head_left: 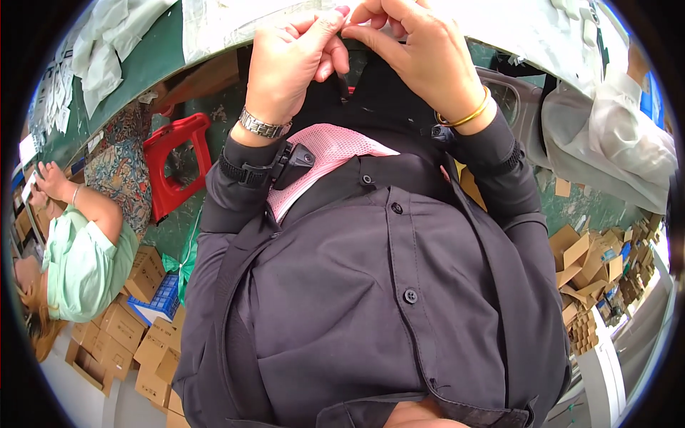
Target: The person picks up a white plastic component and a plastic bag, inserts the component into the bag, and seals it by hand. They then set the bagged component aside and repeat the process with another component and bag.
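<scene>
Both my hands are raised close together at the near edge of the work table (207, 28). My left hand (289, 60) is closed, its thumb pressed against curled fingers; what it grips is too small to make out. A slim dark stick-like thing (343, 87) shows just below its fingertips; whether the hand holds it I cannot tell. My right hand (432, 60) is closed in a pinch, thumb and forefinger almost meeting the left thumb. Anything between those fingertips is hidden at the top edge.
White plastic bags (107, 50) lie on the table's left. A red plastic stool (175, 167) stands below. A co-worker in a light green top (89, 264) is at the left, near cardboard boxes (146, 274) and a blue crate (158, 299). More cartons (581, 257) are piled at right.
</scene>
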`<action>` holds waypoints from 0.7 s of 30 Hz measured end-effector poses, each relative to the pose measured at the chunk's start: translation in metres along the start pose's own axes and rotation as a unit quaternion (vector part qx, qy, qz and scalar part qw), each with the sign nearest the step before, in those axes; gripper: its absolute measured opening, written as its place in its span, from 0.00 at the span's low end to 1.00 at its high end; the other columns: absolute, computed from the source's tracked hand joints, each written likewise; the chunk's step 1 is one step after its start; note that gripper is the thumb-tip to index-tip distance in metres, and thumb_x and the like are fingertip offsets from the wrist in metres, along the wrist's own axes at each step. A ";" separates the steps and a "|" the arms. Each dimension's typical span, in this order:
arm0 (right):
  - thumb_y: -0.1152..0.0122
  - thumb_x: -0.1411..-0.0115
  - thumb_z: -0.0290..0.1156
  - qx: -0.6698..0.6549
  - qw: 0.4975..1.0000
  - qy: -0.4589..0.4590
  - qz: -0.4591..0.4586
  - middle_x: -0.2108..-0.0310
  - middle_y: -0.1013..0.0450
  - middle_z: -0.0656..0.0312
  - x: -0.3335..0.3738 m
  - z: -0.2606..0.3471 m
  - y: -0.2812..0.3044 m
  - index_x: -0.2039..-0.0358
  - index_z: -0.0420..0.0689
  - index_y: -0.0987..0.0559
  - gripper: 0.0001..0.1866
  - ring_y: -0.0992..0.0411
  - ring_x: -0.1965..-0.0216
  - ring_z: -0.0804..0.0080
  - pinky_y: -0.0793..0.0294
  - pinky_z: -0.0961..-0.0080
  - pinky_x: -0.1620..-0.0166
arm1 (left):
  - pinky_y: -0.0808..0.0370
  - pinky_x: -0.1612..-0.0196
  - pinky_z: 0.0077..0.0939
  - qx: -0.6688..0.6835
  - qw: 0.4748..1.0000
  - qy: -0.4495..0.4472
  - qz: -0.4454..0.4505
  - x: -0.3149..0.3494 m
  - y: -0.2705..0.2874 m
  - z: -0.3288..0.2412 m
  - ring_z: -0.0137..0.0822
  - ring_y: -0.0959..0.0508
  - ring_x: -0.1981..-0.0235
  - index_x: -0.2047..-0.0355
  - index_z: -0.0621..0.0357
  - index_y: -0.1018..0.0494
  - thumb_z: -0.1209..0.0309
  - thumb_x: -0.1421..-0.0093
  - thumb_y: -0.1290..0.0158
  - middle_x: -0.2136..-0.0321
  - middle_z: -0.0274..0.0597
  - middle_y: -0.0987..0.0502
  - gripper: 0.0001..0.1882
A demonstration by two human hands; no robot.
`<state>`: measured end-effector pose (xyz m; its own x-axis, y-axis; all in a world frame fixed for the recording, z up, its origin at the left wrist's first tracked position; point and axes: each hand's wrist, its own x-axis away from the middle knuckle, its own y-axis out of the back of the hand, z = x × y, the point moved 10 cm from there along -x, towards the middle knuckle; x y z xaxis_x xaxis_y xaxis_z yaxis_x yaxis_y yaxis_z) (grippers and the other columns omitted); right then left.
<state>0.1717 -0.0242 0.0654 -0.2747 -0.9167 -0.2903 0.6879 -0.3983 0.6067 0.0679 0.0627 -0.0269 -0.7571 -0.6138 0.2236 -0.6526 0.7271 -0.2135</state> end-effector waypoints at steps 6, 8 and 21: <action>0.35 0.35 0.28 0.127 0.959 0.244 -0.066 0.65 0.28 0.53 0.013 0.014 -0.010 0.63 0.40 0.23 0.07 0.26 0.62 0.51 0.25 0.62 0.57 | 0.36 0.80 0.12 -0.004 1.000 0.000 0.021 -0.003 -0.003 0.002 0.18 0.30 0.85 0.68 0.64 0.18 0.65 0.28 0.42 0.80 0.39 0.18 0.15; 0.37 0.34 0.30 0.148 0.953 0.256 -0.060 0.64 0.29 0.53 0.015 0.013 -0.011 0.63 0.40 0.24 0.07 0.27 0.61 0.51 0.26 0.62 0.56 | 0.36 0.79 0.12 0.003 1.000 -0.002 0.029 -0.003 -0.006 0.002 0.18 0.30 0.85 0.68 0.64 0.18 0.65 0.28 0.41 0.80 0.39 0.18 0.15; 0.42 0.27 0.22 -0.525 0.841 -0.074 -0.105 0.67 0.26 0.62 0.057 -0.051 0.070 0.56 0.36 0.24 0.03 0.24 0.59 0.66 0.26 0.73 0.52 | 0.39 0.80 0.14 -0.018 0.998 0.059 -0.013 0.007 0.020 0.003 0.19 0.33 0.86 0.67 0.63 0.18 0.66 0.29 0.40 0.82 0.37 0.20 0.13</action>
<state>0.2383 -0.1023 0.0538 -0.4917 -0.8545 -0.1675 0.8063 -0.3743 -0.4580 0.0493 0.0726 -0.0326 -0.7291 -0.5940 0.3400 -0.6692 0.7230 -0.1718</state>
